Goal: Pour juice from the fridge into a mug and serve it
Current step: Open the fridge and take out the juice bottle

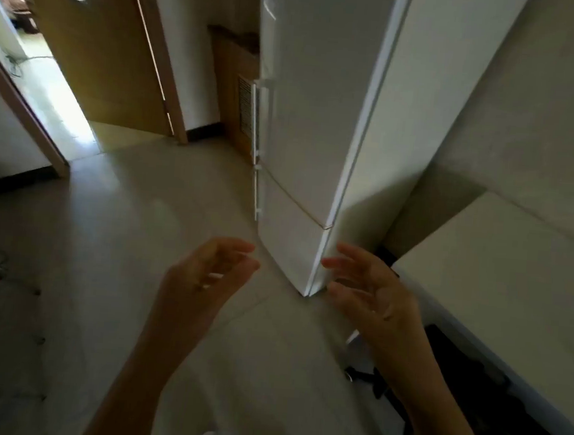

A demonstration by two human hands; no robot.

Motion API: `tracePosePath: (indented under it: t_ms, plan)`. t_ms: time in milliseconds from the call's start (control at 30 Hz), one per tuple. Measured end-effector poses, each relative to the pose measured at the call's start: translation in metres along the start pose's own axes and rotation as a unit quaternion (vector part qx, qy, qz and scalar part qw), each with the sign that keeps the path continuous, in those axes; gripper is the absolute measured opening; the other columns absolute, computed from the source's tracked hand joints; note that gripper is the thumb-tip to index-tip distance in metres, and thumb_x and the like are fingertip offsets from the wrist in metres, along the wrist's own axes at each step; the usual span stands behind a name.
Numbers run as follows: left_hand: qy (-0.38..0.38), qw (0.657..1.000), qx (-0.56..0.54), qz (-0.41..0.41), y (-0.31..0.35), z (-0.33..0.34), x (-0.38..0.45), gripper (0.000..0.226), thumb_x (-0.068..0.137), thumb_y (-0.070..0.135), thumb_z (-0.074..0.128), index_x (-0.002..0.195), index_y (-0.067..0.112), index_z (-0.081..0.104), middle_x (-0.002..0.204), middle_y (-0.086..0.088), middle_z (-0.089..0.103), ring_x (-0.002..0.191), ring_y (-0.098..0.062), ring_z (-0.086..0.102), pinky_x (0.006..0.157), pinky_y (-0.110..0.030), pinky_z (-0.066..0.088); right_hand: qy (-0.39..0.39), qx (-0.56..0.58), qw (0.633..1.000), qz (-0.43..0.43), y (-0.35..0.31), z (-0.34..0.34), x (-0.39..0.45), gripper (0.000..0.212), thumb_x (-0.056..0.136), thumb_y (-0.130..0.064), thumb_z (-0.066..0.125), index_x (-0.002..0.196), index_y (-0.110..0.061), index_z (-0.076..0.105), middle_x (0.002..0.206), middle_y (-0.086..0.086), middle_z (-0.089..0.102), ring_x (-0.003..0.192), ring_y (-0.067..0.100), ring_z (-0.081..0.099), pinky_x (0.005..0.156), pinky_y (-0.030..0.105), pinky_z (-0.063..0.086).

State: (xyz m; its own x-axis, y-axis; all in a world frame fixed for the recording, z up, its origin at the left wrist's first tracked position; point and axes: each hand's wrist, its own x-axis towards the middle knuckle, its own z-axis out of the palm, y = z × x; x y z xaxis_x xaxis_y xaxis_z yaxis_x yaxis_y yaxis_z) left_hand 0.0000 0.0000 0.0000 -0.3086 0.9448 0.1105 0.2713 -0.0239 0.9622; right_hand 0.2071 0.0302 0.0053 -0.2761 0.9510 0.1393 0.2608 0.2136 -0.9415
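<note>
A tall white fridge (313,123) stands ahead of me with both doors closed. Its vertical handles (261,119) run down the left edge of the doors. My left hand (205,272) hangs in the air below and left of the fridge's bottom corner, fingers loosely curled and apart, holding nothing. My right hand (366,288) is raised beside that same corner, palm turned inward, fingers spread and empty. No juice or mug is in view.
A pale counter (501,268) runs along the right with a dark space beneath it. An open wooden door (95,58) and bright doorway lie at the far left. A wooden cabinet (233,93) stands behind the fridge. The floor (124,221) is light tile.
</note>
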Motion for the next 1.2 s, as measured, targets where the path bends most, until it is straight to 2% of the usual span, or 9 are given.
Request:
tracePosePath:
  t_ms: [200,400,533,600,700,767,900,1033,1200]
  plan:
    - [-0.014,0.998,0.053,0.001,-0.037,-0.102,0.055,0.032,0.07,0.057,0.059,0.095,0.039,0.066,0.091,0.005,0.073,0.085,-0.01,0.069,0.081,-0.043,0.057,-0.055,-0.013,0.998,-0.005,-0.014,0.104,0.069,0.044,0.076,-0.05,0.054,0.119,-0.041,0.051,0.113,-0.024,0.062,0.109,-0.001,0.056,0.094,0.035,0.049]
    - [0.028,0.999,0.022,-0.034,-0.085,-0.173,0.123,0.029,0.068,0.054,0.062,0.092,0.039,0.067,0.091,0.001,0.073,0.085,-0.017,0.07,0.082,-0.053,0.055,-0.104,-0.035,0.994,0.005,-0.019,0.182,0.15,0.042,0.078,-0.051,0.053,0.118,-0.038,0.052,0.113,-0.023,0.061,0.108,-0.004,0.055,0.094,0.033,0.049]
    - [0.021,0.998,0.002,-0.052,-0.114,-0.189,0.19,0.03,0.069,0.052,0.065,0.094,0.035,0.068,0.089,-0.002,0.074,0.084,-0.021,0.069,0.083,-0.051,0.055,-0.119,-0.047,0.992,0.001,-0.008,0.215,0.221,0.039,0.081,-0.044,0.062,0.118,-0.034,0.054,0.113,-0.021,0.062,0.106,-0.005,0.056,0.091,0.028,0.049]
    - [0.022,0.998,0.005,-0.053,-0.125,-0.192,0.229,0.023,0.076,0.04,0.071,0.095,0.029,0.069,0.088,-0.002,0.074,0.084,-0.023,0.069,0.083,-0.05,0.055,-0.122,-0.044,0.992,0.002,-0.001,0.229,0.261,0.033,0.086,-0.039,0.059,0.117,-0.03,0.056,0.112,-0.019,0.064,0.105,-0.004,0.058,0.089,0.026,0.049]
    - [0.011,0.998,0.026,-0.06,-0.135,-0.195,0.294,0.013,0.085,0.021,0.067,0.097,0.025,0.068,0.088,0.0,0.074,0.083,-0.017,0.069,0.083,-0.042,0.056,-0.143,-0.05,0.988,-0.002,0.005,0.244,0.326,0.038,0.08,-0.045,0.057,0.115,-0.03,0.058,0.108,-0.018,0.065,0.102,-0.003,0.059,0.088,0.025,0.049]
    - [-0.01,0.997,0.042,-0.067,-0.14,-0.199,0.337,0.012,0.086,0.022,0.066,0.096,0.028,0.068,0.089,0.0,0.074,0.084,-0.015,0.069,0.083,-0.04,0.056,-0.157,-0.058,0.986,-0.005,0.006,0.251,0.37,0.038,0.081,-0.046,0.056,0.115,-0.031,0.058,0.105,-0.018,0.066,0.099,-0.003,0.06,0.088,0.027,0.05]
    - [-0.028,0.995,0.064,-0.069,-0.153,-0.215,0.416,0.011,0.083,0.037,0.064,0.094,0.035,0.067,0.092,0.003,0.074,0.084,-0.012,0.069,0.084,-0.039,0.056,-0.16,-0.061,0.985,-0.007,0.008,0.262,0.457,0.028,0.088,-0.027,0.059,0.116,-0.03,0.057,0.102,-0.015,0.066,0.096,-0.002,0.062,0.087,0.026,0.05]
    - [-0.031,0.995,0.059,-0.07,-0.165,-0.227,0.486,0.013,0.088,0.021,0.064,0.094,0.032,0.066,0.091,0.004,0.074,0.083,-0.012,0.069,0.082,-0.033,0.056,-0.138,-0.061,0.989,-0.001,0.01,0.275,0.532,0.027,0.088,-0.023,0.059,0.113,-0.03,0.058,0.101,-0.013,0.067,0.094,-0.002,0.062,0.081,0.016,0.049]
    - [-0.091,0.994,0.057,-0.035,-0.185,-0.241,0.605,0.015,0.088,0.018,0.063,0.1,0.027,0.064,0.095,-0.002,0.071,0.084,-0.015,0.067,0.077,-0.03,0.055,-0.084,-0.082,0.993,0.022,0.022,0.296,0.619,0.028,0.087,-0.025,0.058,0.114,-0.032,0.056,0.102,-0.014,0.066,0.096,-0.005,0.06,0.077,0.007,0.046]
